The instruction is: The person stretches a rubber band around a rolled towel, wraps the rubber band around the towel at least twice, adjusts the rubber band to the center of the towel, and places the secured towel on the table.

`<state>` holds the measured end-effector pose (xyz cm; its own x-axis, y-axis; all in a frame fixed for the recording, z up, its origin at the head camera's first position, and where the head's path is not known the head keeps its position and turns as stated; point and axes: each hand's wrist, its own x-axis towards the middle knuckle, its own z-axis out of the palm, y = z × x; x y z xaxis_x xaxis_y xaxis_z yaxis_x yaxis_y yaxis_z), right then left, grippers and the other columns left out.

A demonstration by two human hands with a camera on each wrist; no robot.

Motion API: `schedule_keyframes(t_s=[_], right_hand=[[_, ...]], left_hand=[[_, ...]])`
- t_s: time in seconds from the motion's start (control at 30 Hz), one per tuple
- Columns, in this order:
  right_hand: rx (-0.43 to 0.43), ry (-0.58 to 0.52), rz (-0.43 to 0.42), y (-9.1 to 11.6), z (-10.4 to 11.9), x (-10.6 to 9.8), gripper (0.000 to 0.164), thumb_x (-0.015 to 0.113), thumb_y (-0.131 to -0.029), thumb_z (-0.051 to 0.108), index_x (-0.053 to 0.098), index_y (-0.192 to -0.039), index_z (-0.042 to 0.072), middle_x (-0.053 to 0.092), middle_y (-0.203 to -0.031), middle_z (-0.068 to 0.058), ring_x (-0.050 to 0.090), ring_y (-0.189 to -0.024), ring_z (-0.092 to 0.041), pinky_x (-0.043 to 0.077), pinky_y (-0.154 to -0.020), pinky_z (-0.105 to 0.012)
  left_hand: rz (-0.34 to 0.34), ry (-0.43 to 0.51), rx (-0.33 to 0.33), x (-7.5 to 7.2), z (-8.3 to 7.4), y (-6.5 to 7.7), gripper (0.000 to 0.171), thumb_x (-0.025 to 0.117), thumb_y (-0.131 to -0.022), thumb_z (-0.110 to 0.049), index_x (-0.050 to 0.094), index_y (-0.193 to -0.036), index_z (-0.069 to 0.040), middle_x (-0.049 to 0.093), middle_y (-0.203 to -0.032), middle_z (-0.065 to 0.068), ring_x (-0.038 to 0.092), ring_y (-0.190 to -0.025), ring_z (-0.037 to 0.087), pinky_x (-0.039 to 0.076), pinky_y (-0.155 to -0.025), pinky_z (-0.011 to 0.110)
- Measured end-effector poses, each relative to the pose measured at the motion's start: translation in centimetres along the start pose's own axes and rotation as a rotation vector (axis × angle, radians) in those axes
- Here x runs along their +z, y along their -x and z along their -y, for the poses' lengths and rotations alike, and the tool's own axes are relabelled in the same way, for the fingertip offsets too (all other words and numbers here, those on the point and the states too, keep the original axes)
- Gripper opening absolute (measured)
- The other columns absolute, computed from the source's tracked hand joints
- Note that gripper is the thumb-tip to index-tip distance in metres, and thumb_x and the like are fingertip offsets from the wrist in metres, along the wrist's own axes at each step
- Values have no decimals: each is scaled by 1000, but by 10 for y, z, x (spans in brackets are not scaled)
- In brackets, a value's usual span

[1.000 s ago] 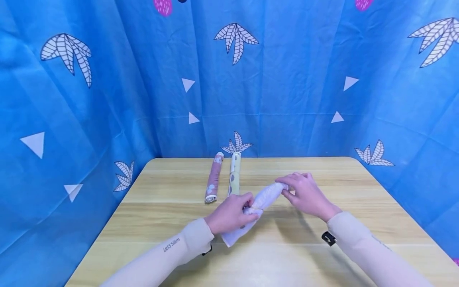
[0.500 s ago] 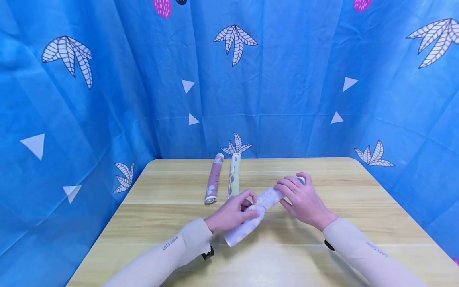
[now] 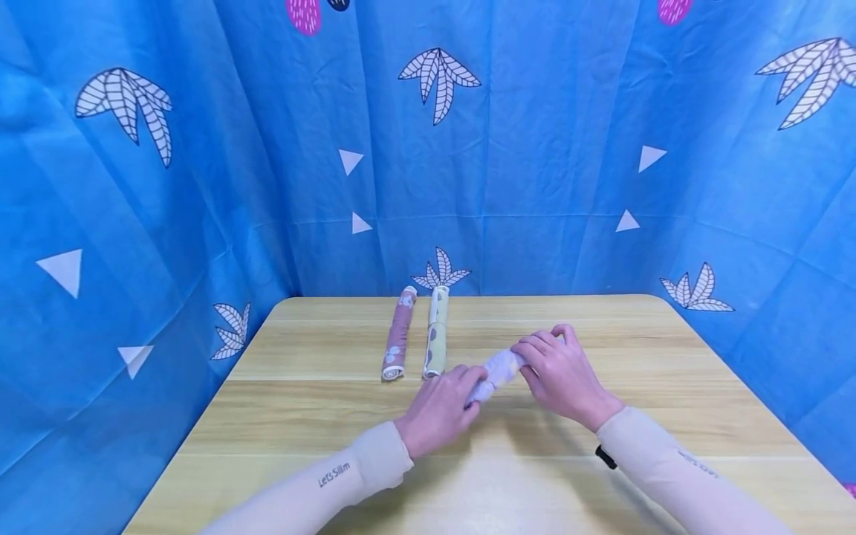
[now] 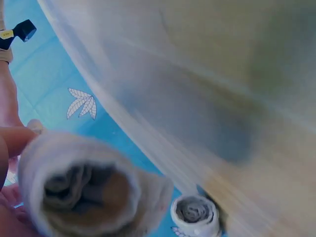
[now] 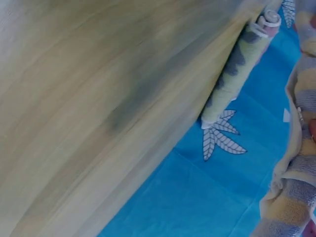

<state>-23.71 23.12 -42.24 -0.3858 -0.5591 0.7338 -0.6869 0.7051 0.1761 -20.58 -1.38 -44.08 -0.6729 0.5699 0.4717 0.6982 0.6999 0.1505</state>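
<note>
held roll [image 3: 493, 374]: pale lilac, white-dotted
far-edge rolls: dusty pink [image 3: 397, 338]; cream-yellow with grey spots [image 3: 436, 334]
table [image 3: 321, 416]: light wood grain
backdrop [image 3: 535, 148]: blue, white leaves and triangles

On the tabletop [image 3: 321, 416], two rolled cloths [image 3: 398, 334] lie side by side at the back, left of the rolled towel [image 3: 493, 372] between both hands.

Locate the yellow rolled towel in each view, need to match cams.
Head: yellow rolled towel at table's far middle, beside the pink roll.
Left wrist: not clearly in it; only a blurred roll end shows at bottom centre.
Right wrist: upper right, along the table edge.
Shared landmark: white leaf print on the blue curtain.
</note>
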Motion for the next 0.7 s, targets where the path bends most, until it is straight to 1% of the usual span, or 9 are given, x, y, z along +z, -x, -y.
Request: schedule_keyframes(t_s=[0.1, 0.23, 0.3, 0.37, 0.43, 0.47, 0.53, 0.63, 0.7], right_hand=[[-5, -3, -4, -3, 2, 0, 22, 77, -77, 9, 73, -99, 9, 75, -93, -6, 68, -86, -26, 40, -83, -49], [3, -14, 20, -7, 0, 0, 23, 79, -78, 10, 73, -99, 10, 75, -94, -6, 69, -87, -25, 39, -83, -49], [15, -28, 33, -7, -2, 0, 23, 79, -78, 10, 74, -100, 11, 76, -95, -5, 69, -88, -24, 39, -83, -49], [26, -47, 40, -6, -5, 0, 23, 80, -77, 10, 74, -100, 12, 76, -94, -3, 69, -88, -23, 38, -82, -49], [38, -67, 39, -5, -8, 0, 24, 80, -76, 10, 75, -99, 13, 76, -93, -2, 70, -87, -21, 37, -81, -48], [45, -74, 40, -5, -8, 0, 24, 80, -76, 10, 75, -99, 13, 76, -93, -1, 69, -86, -20, 37, -80, -48], [69, -89, 47, -6, -10, 0, 24, 81, -77, 12, 75, -100, 14, 76, -93, 0, 69, -85, -19, 37, -80, -46], [103, -106, 74, -10, -10, -2, 24, 81, -80, 15, 76, -103, 16, 77, -96, 1, 70, -88, -18, 36, -82, -45], [113, -119, 99, -13, -10, -3, 24, 80, -82, 15, 76, -105, 16, 77, -99, 1, 70, -93, -19, 35, -84, -45]], left_hand=[[-20, -10, 30, 0, 5, 0, 32, 75, -86, -15, 61, -115, -16, 67, -100, 1, 64, -76, 10, 50, -62, 18], [-17, -28, 108, 0, 13, 1, 20, 73, -87, -14, 60, -101, -18, 64, -97, -1, 60, -72, 8, 46, -58, 15], [-20, -65, 153, -1, 18, 2, 17, 72, -89, -13, 61, -100, -19, 65, -102, -1, 62, -78, 10, 49, -60, 18], [-27, -105, 185, -1, 23, 4, 15, 72, -91, -14, 63, -101, -20, 67, -107, -1, 65, -88, 11, 54, -67, 22], [-27, -114, 187, -2, 27, 5, 13, 71, -92, -16, 64, -101, -21, 69, -112, -1, 66, -98, 13, 57, -73, 27], [-21, -92, 177, -3, 28, 5, 12, 71, -93, -16, 64, -102, -21, 70, -113, -2, 67, -101, 13, 57, -76, 28], [19, 6, 121, -5, 31, 4, 12, 69, -95, -17, 62, -104, -21, 70, -109, -4, 66, -97, 11, 56, -79, 27], [105, 227, -18, -9, 31, 1, 17, 66, -96, -19, 57, -110, -23, 68, -103, -5, 63, -87, 8, 52, -76, 24], [162, 364, -105, -12, 30, -2, 22, 66, -96, -23, 53, -114, -24, 65, -99, -5, 59, -79, 7, 51, -71, 24]])
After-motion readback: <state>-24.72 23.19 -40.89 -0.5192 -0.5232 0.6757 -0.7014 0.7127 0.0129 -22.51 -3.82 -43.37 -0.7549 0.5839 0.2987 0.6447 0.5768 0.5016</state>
